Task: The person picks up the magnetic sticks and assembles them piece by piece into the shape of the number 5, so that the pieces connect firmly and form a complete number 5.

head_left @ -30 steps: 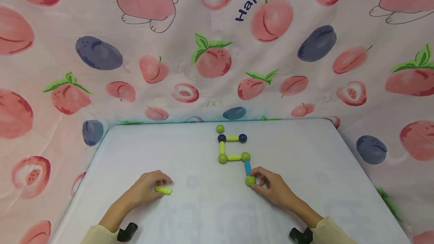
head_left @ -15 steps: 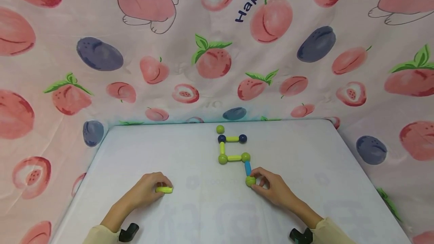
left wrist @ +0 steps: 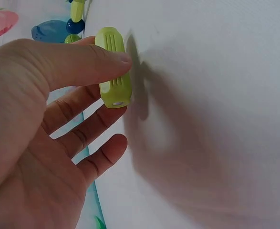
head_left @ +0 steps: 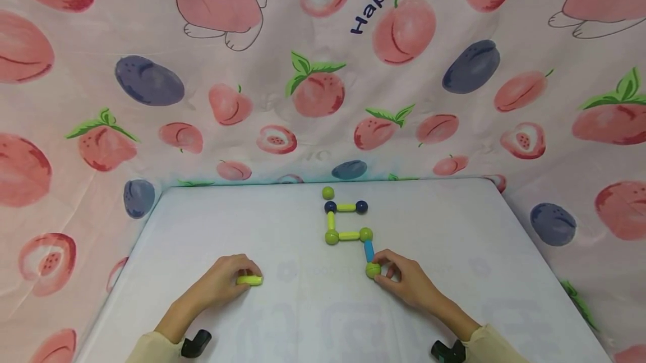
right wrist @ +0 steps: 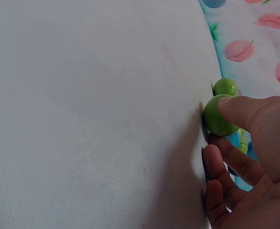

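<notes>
My left hand (head_left: 222,281) pinches a yellow-green magnetic rod (head_left: 250,280) between thumb and fingers, left of the assembled pieces. Grooves run along this rod in the left wrist view, and a silvery spot shows at its near end. My right hand (head_left: 406,278) holds a green ball (head_left: 373,271) between thumb and fingers. That ball sits at the near end of a blue rod (head_left: 369,251), whose far end meets another green ball (head_left: 365,234). From there a yellow-green rod (head_left: 349,236) leads left to a third green ball (head_left: 331,237).
A yellow-green rod (head_left: 331,221) runs back to a dark blue ball (head_left: 330,207). Another such rod (head_left: 346,207) joins it to a second dark blue ball (head_left: 361,207). A separate green ball (head_left: 328,193) sits behind, near the white table's (head_left: 429,211) far edge.
My left hand has moved slightly right with its rod, which has turned from a slant to nearly level in the head view. My right hand and the assembled pieces have stayed put.
</notes>
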A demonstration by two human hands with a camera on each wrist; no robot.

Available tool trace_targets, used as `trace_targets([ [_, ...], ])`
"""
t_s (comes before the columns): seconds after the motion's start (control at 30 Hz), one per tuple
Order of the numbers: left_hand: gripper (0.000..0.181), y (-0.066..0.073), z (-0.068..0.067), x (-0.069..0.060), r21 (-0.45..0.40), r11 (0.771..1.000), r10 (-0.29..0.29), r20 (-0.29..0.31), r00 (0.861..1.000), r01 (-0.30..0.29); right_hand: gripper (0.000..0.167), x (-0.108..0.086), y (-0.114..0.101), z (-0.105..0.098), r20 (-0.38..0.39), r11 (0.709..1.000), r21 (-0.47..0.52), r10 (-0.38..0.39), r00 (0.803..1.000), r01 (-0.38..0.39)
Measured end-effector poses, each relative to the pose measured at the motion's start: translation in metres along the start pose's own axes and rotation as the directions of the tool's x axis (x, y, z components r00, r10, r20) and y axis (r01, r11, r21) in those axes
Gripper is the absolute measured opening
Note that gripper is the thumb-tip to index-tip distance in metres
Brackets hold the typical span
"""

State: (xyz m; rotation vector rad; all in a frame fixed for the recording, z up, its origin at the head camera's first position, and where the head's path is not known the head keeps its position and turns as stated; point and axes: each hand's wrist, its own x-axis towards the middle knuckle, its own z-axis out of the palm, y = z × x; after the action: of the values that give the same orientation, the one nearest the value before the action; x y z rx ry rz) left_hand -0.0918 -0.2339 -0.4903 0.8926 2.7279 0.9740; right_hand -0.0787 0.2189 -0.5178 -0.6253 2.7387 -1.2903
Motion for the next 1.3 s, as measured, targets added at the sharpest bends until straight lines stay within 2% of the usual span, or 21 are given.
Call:
trace_targets([
  [0.3,0.031,0.012,0.003,0.021,-0.013,1.0,0.02,0.016,1.0,-0.02,0.03,0.0,0.0,-0.001,-0.001,1.0,0.002,0.001,1.0,-0.001],
  [0.5,0.031,0.022,0.012,0.041,-0.055,0.996,0.069,0.02,0.997,-0.068,0.03,0.0,0.0,0.0,0.002,1.0,0.004,0.011,1.0,-0.011],
  [0.63,0.03,0.031,0.021,0.056,-0.077,0.994,0.086,0.038,0.996,-0.083,0.031,0.0,0.001,0.0,-0.001,1.0,0.007,0.019,1.0,-0.019],
  [0.9,0.027,0.054,0.045,0.088,-0.113,0.991,0.08,0.124,0.989,-0.066,0.032,-0.001,0.002,0.003,-0.02,1.0,-0.001,0.021,1.0,-0.021],
  [1.13,0.027,0.068,0.064,0.111,-0.134,0.989,0.085,0.161,0.983,-0.063,0.033,-0.001,0.001,0.006,-0.046,0.999,-0.004,0.05,0.998,-0.05],
  [1.3,0.026,0.078,0.077,0.126,-0.167,0.983,0.108,0.188,0.976,-0.077,0.034,-0.001,0.002,0.006,-0.056,0.997,-0.008,0.08,0.995,-0.081],
])
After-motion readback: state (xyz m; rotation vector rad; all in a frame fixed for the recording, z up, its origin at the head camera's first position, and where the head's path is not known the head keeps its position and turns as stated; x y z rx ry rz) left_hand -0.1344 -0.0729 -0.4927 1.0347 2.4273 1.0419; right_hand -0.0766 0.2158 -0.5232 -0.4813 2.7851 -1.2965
